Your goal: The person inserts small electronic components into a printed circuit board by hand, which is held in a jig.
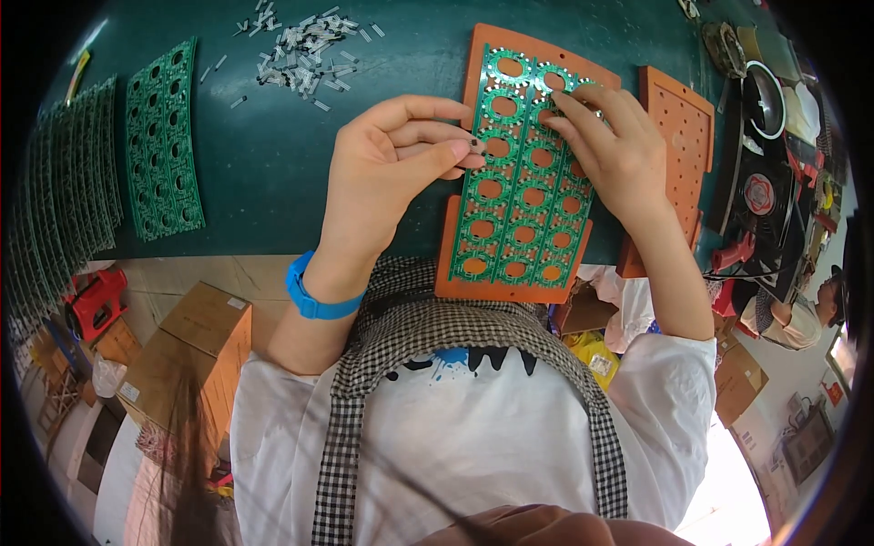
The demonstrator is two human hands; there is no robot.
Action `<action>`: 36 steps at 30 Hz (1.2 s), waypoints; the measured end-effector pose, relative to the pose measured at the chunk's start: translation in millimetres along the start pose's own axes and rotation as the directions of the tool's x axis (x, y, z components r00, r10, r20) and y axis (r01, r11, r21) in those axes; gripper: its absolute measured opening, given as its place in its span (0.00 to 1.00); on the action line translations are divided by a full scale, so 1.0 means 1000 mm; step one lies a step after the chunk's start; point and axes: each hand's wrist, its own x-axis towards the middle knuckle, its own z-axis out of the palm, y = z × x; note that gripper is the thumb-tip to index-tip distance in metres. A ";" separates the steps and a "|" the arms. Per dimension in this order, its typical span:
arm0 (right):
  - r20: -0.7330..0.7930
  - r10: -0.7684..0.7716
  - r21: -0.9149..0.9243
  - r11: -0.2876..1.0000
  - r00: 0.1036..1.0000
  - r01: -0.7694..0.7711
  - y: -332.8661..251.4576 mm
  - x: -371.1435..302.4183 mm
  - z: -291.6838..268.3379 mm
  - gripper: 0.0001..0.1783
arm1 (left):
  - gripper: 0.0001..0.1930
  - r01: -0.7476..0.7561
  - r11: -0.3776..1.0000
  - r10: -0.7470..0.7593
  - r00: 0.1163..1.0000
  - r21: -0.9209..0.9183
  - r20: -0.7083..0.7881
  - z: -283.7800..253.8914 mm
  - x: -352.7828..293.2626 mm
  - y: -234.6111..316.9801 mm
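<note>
A green circuit board panel (519, 173) with rows of round cut-outs lies on an orange holed fixture plate (510, 292) at the table's front edge. My left hand (391, 159), wearing a blue wristband (320, 289), is at the panel's left edge, palm partly turned up. Small black parts sit between its thumb and fingertips; their exact kind is too small to tell. Over the panel's upper right bends my right hand (617, 150), thumb and fingers drawn together at the board's surface. Whatever its fingertips hold is hidden.
Clear tubes with dark ends (309, 50) lie in a loose pile at the back. Another green panel (164, 141) and a row of stacked panels (68, 182) are at left. A second orange plate (678, 136) lies right, near a black fan-like device (760, 193). Cardboard boxes (187, 350) stand below.
</note>
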 end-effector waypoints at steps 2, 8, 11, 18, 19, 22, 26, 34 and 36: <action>0.003 -0.067 -0.136 0.989 0.998 0.067 -0.012 0.011 -0.008 0.21 | 0.14 0.000 1.000 0.000 1.000 -0.002 -0.008 0.003 -0.001 0.000; -0.031 -0.014 0.390 0.920 0.999 0.025 -0.039 0.006 -0.001 0.18 | 0.14 -0.039 0.996 0.042 0.999 -0.082 0.025 0.013 -0.001 -0.009; -0.055 0.052 0.516 0.856 0.997 -0.016 -0.042 0.009 0.000 0.10 | 0.13 -0.042 0.999 0.043 0.998 -0.023 0.041 0.015 -0.002 -0.007; 0.113 0.317 0.383 0.860 0.942 -0.336 0.004 0.025 -0.001 0.05 | 0.13 -0.109 0.994 0.109 0.994 -0.003 -0.004 0.015 -0.002 -0.008; 0.141 0.350 0.360 0.853 0.926 -0.377 0.014 0.027 -0.001 0.05 | 0.12 -0.137 0.990 0.137 0.990 0.021 -0.017 0.013 -0.001 -0.008; 0.148 0.225 0.298 0.919 0.963 -0.260 0.033 0.027 0.005 0.07 | 0.11 -0.173 0.981 0.177 0.984 0.085 -0.033 0.007 0.002 -0.011; 0.200 0.239 0.271 0.918 0.950 -0.288 0.034 0.030 0.003 0.07 | 0.09 -0.180 0.979 0.185 0.982 0.090 -0.039 0.003 0.004 -0.015; 0.117 0.165 0.160 0.970 0.979 -0.182 0.033 0.030 0.010 0.06 | 0.09 -0.189 0.979 0.193 0.980 0.082 -0.042 0.003 0.005 -0.014; 0.069 0.135 0.086 0.986 0.988 -0.141 0.030 0.025 0.016 0.06 | 0.10 -0.188 0.980 0.191 0.980 0.068 -0.049 0.004 0.005 -0.013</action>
